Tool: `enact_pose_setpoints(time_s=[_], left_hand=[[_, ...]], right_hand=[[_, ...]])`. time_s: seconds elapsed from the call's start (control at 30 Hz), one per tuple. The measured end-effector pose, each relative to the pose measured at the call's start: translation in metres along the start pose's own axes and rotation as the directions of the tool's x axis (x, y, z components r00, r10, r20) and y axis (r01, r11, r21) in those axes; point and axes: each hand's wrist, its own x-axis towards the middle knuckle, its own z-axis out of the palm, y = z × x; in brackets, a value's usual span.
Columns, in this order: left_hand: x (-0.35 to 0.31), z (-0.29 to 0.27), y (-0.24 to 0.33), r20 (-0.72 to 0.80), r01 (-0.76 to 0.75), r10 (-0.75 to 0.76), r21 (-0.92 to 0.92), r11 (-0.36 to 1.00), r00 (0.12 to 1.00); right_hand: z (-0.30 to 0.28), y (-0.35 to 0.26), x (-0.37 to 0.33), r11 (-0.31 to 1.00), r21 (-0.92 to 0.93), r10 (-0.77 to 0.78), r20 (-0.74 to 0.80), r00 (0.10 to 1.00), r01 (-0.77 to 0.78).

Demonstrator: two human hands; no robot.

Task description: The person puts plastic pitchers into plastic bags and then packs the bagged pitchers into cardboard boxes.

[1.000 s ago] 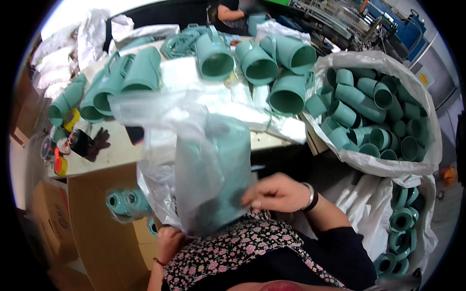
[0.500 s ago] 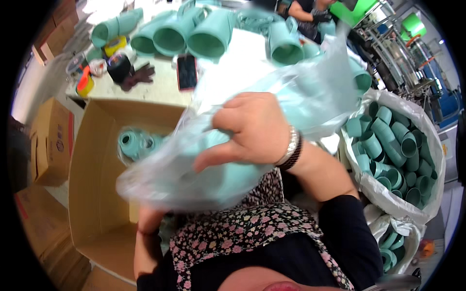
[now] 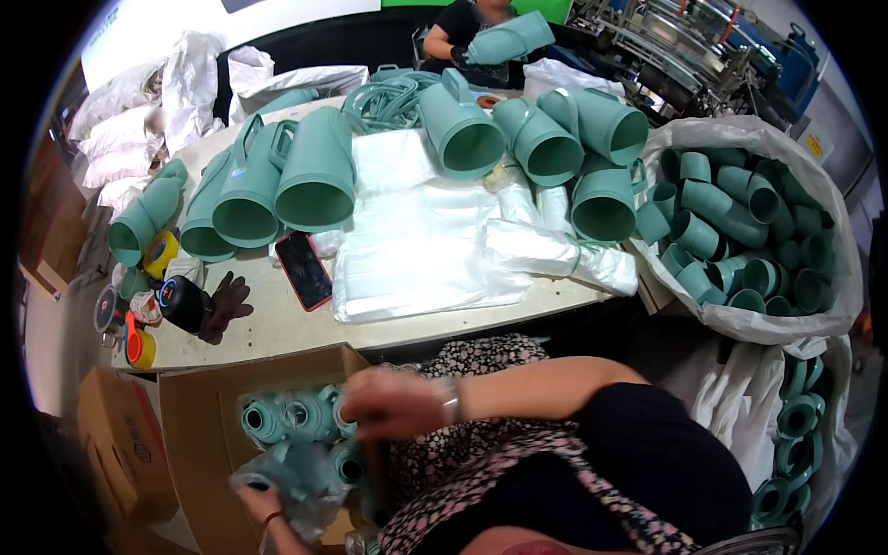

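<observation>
My left hand (image 3: pixel 260 502), with a thin red band at the wrist, is low inside the cardboard box (image 3: pixel 196 425). Its fingers are closed on the end of a teal jug in a clear plastic bag (image 3: pixel 301 476). Beside it in the box lie several more bagged teal jugs (image 3: pixel 314 414), round openings facing up. My right hand (image 3: pixel 393 404) is over the box's right side, close to the bagged jugs. Motion smears its fingers, so their hold cannot be made out.
On the table (image 3: pixel 398 335) lie teal jug bodies (image 3: pixel 316 176), a stack of clear bags (image 3: pixel 416 250), a phone (image 3: pixel 303 270), a dark glove (image 3: pixel 227 305) and tape rolls (image 3: pixel 139 347). Right stands a sack (image 3: pixel 823 324) of teal parts. Across the table, a person (image 3: pixel 462 37) holds a jug.
The bagged jug has gone from in front of my chest down into the box. My right hand has dropped leftward to the box, and my left hand now shows inside it. The view has shifted.
</observation>
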Motion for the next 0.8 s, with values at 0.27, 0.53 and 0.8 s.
enact_pose_setpoints(time_s=[0.27,0.53,0.8], left_hand=[[0.009,0.173,-0.096,0.479,0.244,-0.035,-0.383,0.891,0.877],[-0.003,-0.009,0.186,0.382,-0.051,0.373,-0.637,0.769,0.846],[-0.108,-0.038,0.326,0.082,-0.857,0.900,-0.279,0.433,0.428]], right_hand=[[-0.132,0.005,-0.180,0.394,0.356,0.889,-0.382,0.253,-0.847],[-0.164,0.107,-0.003,0.823,0.246,0.552,-0.559,0.618,-0.512],[-0.163,0.282,0.103,0.636,0.634,0.768,-0.571,0.290,-0.439]])
